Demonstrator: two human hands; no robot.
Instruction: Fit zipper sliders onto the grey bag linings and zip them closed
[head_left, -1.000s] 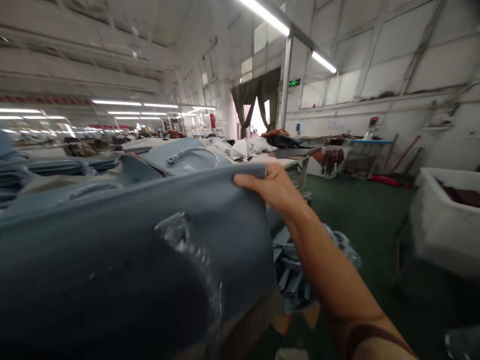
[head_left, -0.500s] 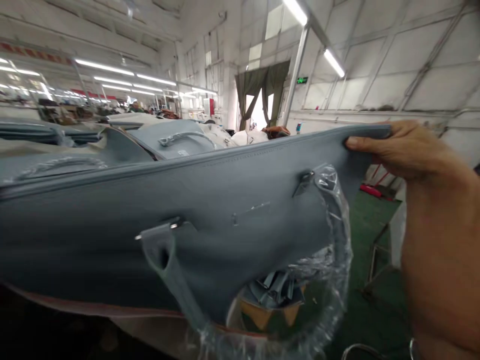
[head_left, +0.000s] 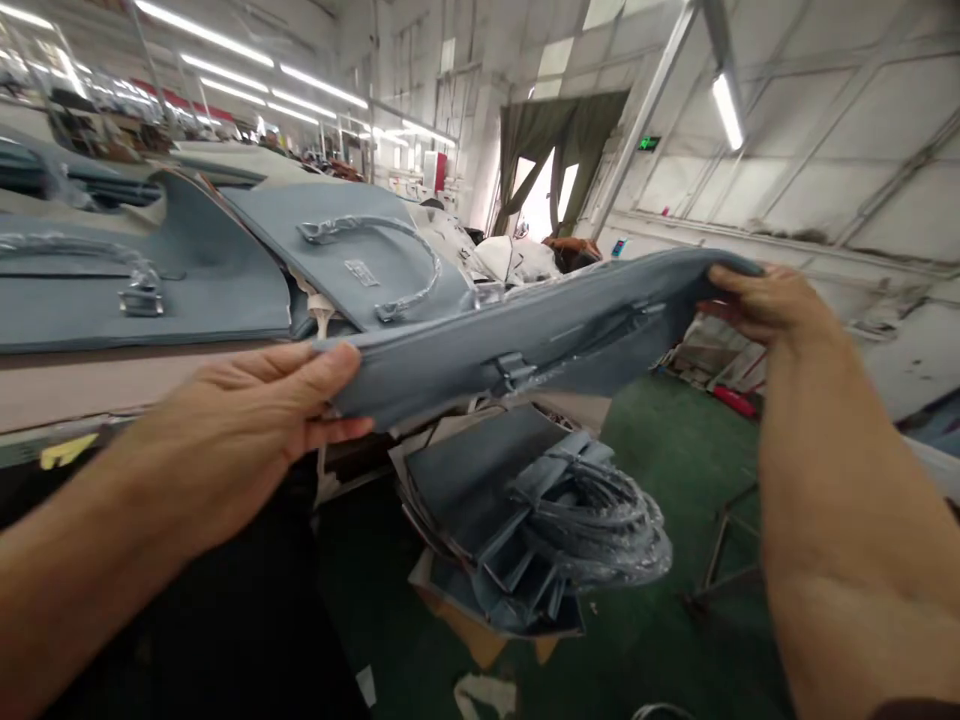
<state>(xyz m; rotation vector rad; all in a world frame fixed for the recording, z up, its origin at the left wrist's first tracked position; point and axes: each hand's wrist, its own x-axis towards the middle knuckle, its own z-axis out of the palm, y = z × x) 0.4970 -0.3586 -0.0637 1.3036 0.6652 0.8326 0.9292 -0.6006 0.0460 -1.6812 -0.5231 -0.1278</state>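
Observation:
A grey-blue leather bag panel (head_left: pixel 517 345) is bowed between my hands, with a metal fitting and clear plastic wrap on it. My left hand (head_left: pixel 262 405) pinches its left end, thumb on top. My right hand (head_left: pixel 772 305) grips its right end. Flat on the table to the left lie similar panels, one with a plastic-wrapped curved handle (head_left: pixel 375 265). Below the held panel, a stack of panels with plastic-wrapped straps (head_left: pixel 532 530) rests on flattened cardboard on the floor.
The cutting table's edge (head_left: pixel 150 385) runs along the left. White bundles (head_left: pixel 510 260) sit at the table's far end. Green flooring (head_left: pixel 675 450) spreads to the right, with a metal stand (head_left: pixel 720 550) nearby. Further workbenches line the hall beyond.
My left hand has come into view and taken the panel's left end. The panel is now lifted and bowed, its right end still in my right hand, and the floor stack shows below.

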